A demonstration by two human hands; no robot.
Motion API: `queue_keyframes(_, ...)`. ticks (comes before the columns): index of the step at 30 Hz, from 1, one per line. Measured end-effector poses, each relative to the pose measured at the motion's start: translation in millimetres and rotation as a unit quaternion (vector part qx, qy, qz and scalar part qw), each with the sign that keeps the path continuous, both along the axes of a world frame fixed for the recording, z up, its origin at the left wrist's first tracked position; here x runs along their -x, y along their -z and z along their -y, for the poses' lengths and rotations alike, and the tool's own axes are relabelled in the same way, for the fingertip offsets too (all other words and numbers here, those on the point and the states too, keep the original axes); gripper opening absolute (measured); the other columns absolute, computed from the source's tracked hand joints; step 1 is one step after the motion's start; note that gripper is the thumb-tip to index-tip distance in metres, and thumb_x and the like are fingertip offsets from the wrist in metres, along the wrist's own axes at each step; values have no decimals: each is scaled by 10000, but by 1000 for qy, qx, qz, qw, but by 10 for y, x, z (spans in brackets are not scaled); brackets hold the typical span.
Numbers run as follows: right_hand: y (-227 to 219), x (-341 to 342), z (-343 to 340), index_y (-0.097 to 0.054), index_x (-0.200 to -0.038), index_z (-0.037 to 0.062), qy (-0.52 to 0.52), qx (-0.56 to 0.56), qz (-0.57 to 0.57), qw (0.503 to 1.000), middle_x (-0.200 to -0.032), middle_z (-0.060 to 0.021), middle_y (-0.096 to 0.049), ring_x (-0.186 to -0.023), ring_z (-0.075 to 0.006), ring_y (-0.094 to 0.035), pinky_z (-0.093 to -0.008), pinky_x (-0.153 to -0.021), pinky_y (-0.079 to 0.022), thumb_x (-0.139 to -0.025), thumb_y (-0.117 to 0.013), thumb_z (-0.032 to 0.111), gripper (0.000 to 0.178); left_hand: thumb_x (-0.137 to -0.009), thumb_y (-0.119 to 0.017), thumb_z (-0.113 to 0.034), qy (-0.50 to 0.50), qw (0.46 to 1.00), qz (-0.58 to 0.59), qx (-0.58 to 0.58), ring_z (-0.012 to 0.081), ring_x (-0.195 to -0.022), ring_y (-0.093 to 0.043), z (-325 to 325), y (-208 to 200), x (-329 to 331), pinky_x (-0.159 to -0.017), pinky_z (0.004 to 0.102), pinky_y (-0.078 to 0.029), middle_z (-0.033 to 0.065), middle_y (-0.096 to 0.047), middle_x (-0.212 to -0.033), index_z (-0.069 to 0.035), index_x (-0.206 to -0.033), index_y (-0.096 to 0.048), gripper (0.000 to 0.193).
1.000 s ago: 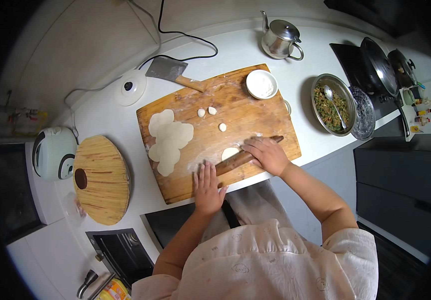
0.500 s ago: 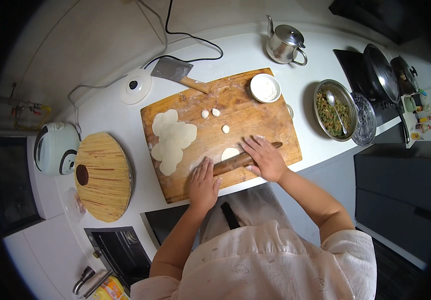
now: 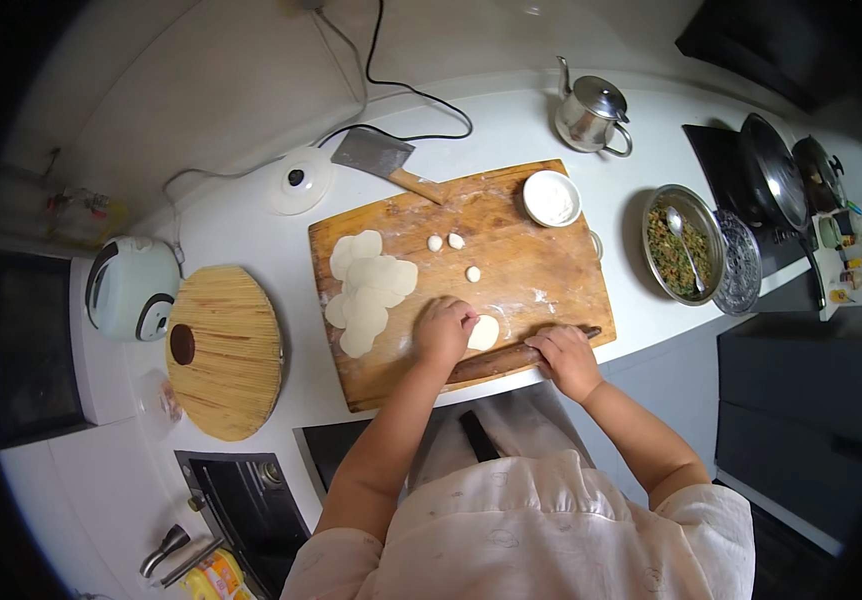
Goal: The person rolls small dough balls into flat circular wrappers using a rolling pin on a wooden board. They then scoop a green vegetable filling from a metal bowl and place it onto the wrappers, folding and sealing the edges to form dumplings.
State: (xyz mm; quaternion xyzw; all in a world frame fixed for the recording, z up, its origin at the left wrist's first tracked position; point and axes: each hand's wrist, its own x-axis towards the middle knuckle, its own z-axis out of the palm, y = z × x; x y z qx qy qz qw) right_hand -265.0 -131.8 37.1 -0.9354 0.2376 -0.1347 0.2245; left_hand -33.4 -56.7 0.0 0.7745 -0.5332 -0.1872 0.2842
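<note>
A small round dough wrapper (image 3: 484, 333) lies flat near the front of the wooden cutting board (image 3: 536, 270). My left hand (image 3: 446, 332) pinches its left edge between thumb and fingers. Closer to me, a dark rolling pin (image 3: 496, 366) lies along the board's front edge. My right hand (image 3: 566, 362) has its fingers curled over the pin toward its right end. Several rolled wrappers (image 3: 369, 285) overlap on the board's left side. Three small dough pieces (image 3: 473, 274) sit beyond my hands.
A white bowl of flour (image 3: 552, 198) stands at the board's far right corner, a cleaver (image 3: 376, 152) at its far left. To the right is a metal bowl of filling (image 3: 663, 250) with a spoon. A round straw-coloured lid (image 3: 231, 350) lies left; a metal kettle (image 3: 591, 118) stands behind.
My left hand has left the rolling pin's left end and taken the wrapper's edge. The pin has come nearer to me, off the wrapper, with my right hand still on it. The view has shifted.
</note>
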Motion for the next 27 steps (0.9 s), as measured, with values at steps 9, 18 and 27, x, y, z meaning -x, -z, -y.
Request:
queue_keyframes(9, -35, 4, -15, -608, -1054, 109, 15, -7, -11, 1000, -981, -71, -587, -956, -290, -544, -408, -864, -425, -679, -681, 46, 388, -726, -731, -130, 14, 999, -23, 36, 278, -873, -607, -133, -34, 85, -767, 365, -484, 77, -649, -859, -68, -800, -672, 114)
queue_keyframes(18, -78, 15, 28, -611, -1052, 118, 9, -5, -4, 1000, -977, -64, -587, -952, -284, -546, -399, -855, -425, -669, -683, 45, 396, -751, -717, -111, 64, 993, -99, 24, 250, -752, -637, -244, -49, 3, -675, 333, -504, 88, -668, -814, -65, -848, -684, 112)
queue_keyframes(27, -69, 43, 52, -612, -1077, 119, 0, -31, 3, 1000, -978, -68, -582, -965, -284, -535, -407, -866, -420, -683, -682, 60, 404, -886, -572, -110, -91, 982, 130, 103, 293, -1095, -556, 52, -220, -695, -933, 373, -452, 146, -598, -1186, -44, -1191, -575, 311)
